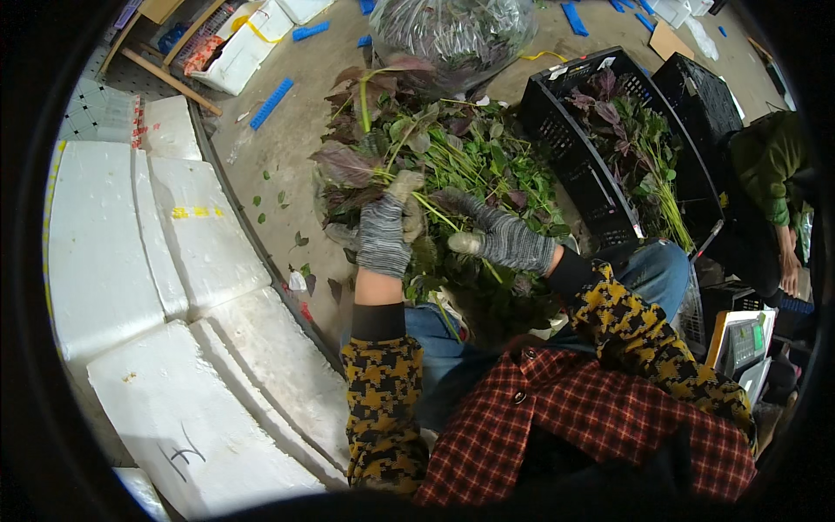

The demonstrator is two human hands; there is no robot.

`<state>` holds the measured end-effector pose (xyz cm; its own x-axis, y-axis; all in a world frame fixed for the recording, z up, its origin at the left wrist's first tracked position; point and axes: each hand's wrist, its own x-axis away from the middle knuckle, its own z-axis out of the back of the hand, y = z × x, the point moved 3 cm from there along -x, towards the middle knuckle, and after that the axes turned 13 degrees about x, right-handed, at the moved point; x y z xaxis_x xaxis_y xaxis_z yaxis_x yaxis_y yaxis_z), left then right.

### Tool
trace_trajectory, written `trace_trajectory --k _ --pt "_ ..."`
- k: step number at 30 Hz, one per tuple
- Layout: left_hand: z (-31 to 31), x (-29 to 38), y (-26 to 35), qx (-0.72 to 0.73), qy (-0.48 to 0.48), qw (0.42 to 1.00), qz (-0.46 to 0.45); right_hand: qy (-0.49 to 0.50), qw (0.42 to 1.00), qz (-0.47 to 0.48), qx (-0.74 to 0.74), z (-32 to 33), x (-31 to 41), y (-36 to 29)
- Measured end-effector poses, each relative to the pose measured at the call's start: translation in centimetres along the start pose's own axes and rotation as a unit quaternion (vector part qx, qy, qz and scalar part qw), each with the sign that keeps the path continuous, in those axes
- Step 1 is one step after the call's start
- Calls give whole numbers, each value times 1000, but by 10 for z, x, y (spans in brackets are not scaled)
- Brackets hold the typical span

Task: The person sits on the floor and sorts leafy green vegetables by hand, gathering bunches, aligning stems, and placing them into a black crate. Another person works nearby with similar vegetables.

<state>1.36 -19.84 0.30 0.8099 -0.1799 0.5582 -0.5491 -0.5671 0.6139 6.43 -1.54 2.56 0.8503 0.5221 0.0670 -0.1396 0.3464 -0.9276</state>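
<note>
My left hand [390, 228], in a grey knit work glove with pale fingertips, grips a leafy stem [436, 212] with purple-green leaves that look like perilla. Its broad leaves [349, 164] spread beyond my fingers, and the bare stalk slants down to the right. Beside that stalk is my right hand [505, 236], gloved the same way, thumb and fingers apart with the stem passing between them. Under and beyond both hands lies a heap of cut leafy stems [483, 153], green and purple. Some of the heap is hidden by my hands.
Behind the heap stands a clear plastic bag [456, 39] of leaves. A black plastic crate [580, 156] at right holds bundled stems [659, 169]. White foam boxes [98, 235] line the left. Another person's hand [789, 271] and a scale [743, 342] are at far right.
</note>
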Motion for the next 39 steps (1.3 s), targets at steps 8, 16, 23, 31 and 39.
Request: trace_trajectory --k 8,16,23,31,39 --pt "-37 14 -12 -148 -73 978 -126 45 990 -130 27 4 -10 -6" --pt "-28 27 -3 -44 4 994 -104 -1 977 -94 192 7 14 -12" --pt "-1 17 9 295 3 938 -182 -42 992 -86 84 -17 25 -1" --pt "-18 27 20 314 -97 915 -235 -110 976 -145 -124 -29 38 -14" --pt "4 9 -4 304 234 905 -182 26 998 -50 6 -5 13 -21"
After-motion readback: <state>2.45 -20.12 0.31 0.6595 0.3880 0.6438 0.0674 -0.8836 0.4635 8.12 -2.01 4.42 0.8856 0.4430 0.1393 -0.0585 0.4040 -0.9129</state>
